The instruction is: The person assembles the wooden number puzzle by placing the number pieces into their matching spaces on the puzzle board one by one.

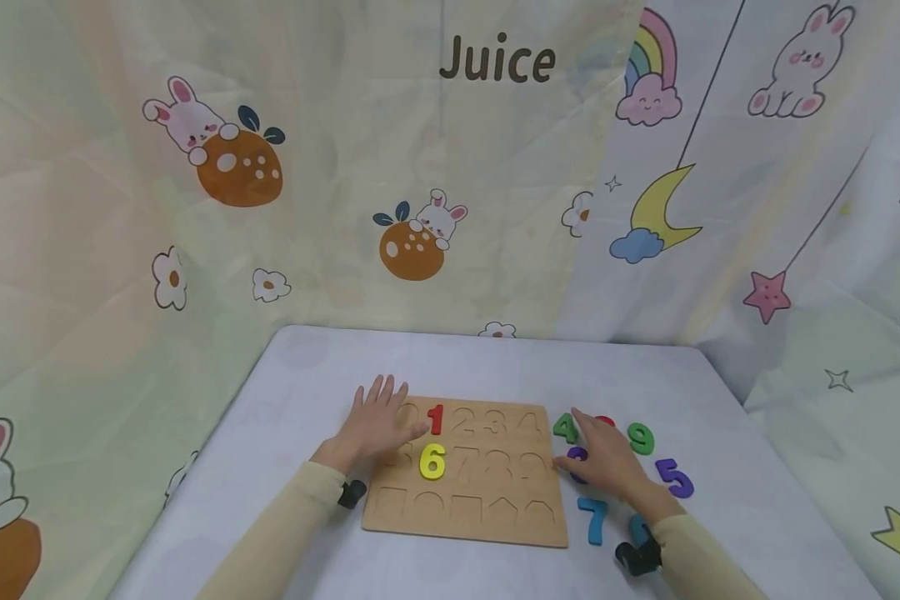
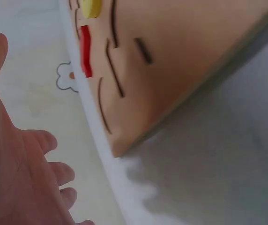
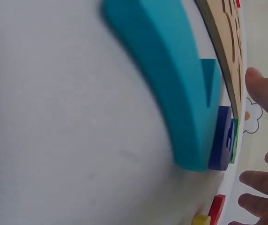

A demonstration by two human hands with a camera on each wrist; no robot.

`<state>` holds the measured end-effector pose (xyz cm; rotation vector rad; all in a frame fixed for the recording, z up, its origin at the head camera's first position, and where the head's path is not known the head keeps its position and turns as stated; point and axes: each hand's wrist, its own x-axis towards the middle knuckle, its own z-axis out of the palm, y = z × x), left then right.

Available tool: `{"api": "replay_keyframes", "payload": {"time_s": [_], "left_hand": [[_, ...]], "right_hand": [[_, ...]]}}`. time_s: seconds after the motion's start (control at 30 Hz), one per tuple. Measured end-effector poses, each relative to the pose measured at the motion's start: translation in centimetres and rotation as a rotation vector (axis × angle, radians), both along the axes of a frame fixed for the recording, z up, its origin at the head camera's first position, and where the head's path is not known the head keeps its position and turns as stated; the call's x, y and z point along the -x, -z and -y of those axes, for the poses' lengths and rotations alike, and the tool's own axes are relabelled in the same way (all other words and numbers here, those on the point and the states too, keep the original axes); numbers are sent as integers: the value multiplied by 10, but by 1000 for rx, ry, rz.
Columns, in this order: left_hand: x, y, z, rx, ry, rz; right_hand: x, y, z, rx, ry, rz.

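A wooden number board [image 1: 487, 531] lies on the table. A red number 1 [image 1: 436, 420] sits in its top row, and below that is a yellow number 6 [image 1: 432, 462]. My left hand [image 1: 375, 427] is over the board's upper left corner, fingers spread and holding nothing. Beyond the board's right edge, my right hand [image 1: 609, 460] hovers with fingers extended above loose number pieces. Its fingers partly cover a purple piece [image 1: 578, 467] and a red piece [image 1: 606, 420]; a green 4 [image 1: 566, 428] shows beside the index finger. The right wrist view shows the thumb and fingers apart, nothing between them.
Right of the board lie a blue 7 [image 1: 592, 521], a green 9 [image 1: 641, 438] and a purple 5 [image 1: 674, 478]. Another blue piece [image 1: 639, 528] is partly behind the right wrist camera [image 1: 637, 557]. A printed cloth [image 1: 330, 208] hangs behind the table.
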<state>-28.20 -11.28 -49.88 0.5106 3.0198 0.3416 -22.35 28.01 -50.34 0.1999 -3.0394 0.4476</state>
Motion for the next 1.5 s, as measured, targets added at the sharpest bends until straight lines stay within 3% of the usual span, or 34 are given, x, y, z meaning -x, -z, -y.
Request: {"api": "replay_keyframes", "payload": {"time_s": [0.37,0.67,1.0,1.23,1.37,1.5], "left_hand": [[-16,21,10,-102,-29,69],[-30,27,15,-150,-25,76],[-43,33,21,-230,-27,78],[-51,35,22,-281,-52,50],[-55,37,23,-291,-43,9],[-56,39,24,-322,-36,12]], "right_hand": [[-22,8,-4,23,25,32],[-35,11,-6,53,-11,26],[-37,16,-13,109,-33,6],[-37,16,-8,145,12,28],[-39,15,-1,175,45,30],[-38,15,6,193,68,18]]}}
